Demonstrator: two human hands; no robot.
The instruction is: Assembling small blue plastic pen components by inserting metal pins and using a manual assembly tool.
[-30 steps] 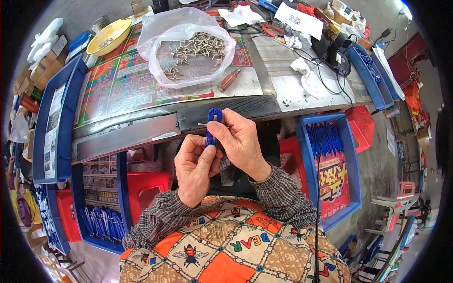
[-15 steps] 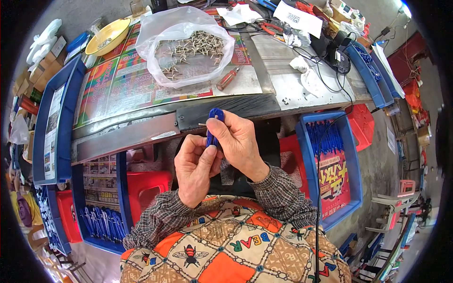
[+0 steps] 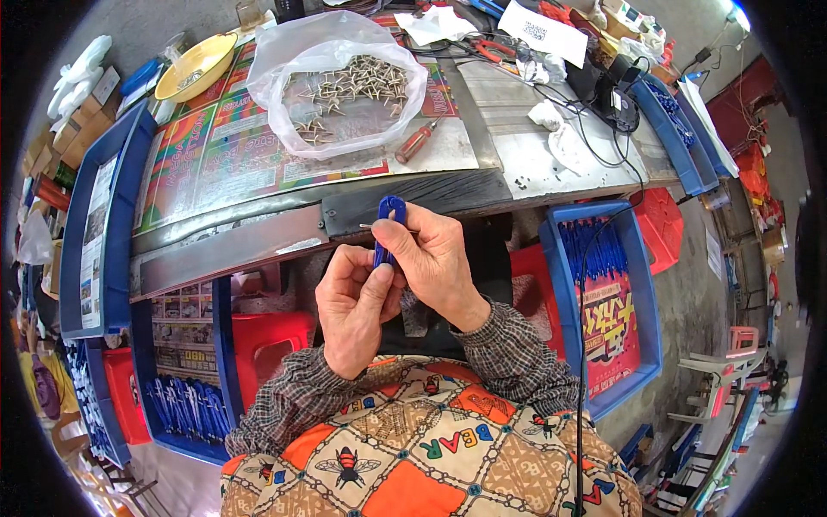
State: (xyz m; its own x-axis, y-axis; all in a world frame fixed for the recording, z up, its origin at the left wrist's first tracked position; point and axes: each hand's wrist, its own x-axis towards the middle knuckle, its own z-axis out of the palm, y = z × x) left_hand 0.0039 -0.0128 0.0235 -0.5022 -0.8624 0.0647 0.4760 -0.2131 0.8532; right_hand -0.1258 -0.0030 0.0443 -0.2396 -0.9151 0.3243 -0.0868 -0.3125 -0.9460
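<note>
A long blue plastic part (image 3: 393, 207) with a rounded, slotted upper end stands nearly upright between my hands, in front of the table edge. My left hand (image 3: 351, 312) pinches its lower end between thumb and fingers. Higher up, my right hand (image 3: 435, 267) is closed around it, its thumb pressed against the front. A thin metal piece (image 3: 365, 226) juts out to the left beside the right thumb; the thumb hides much of it. Beyond my hands, a clear plastic bag (image 3: 301, 142) lies open on the table, holding many small metal pieces (image 3: 366, 82).
A red-handled screwdriver (image 3: 415, 143) lies beside the bag. Blue trays of similar blue parts stand low at the right (image 3: 655, 345) and left (image 3: 226, 345). Another blue tray (image 3: 129, 164) and a yellow bowl (image 3: 211, 76) are at far left. A black cable (image 3: 582, 345) hangs down at right.
The upper end of the blue part has tilted slightly left. My right thumb has shifted a little left with it, and the metal piece has moved slightly. My left hand barely moved.
</note>
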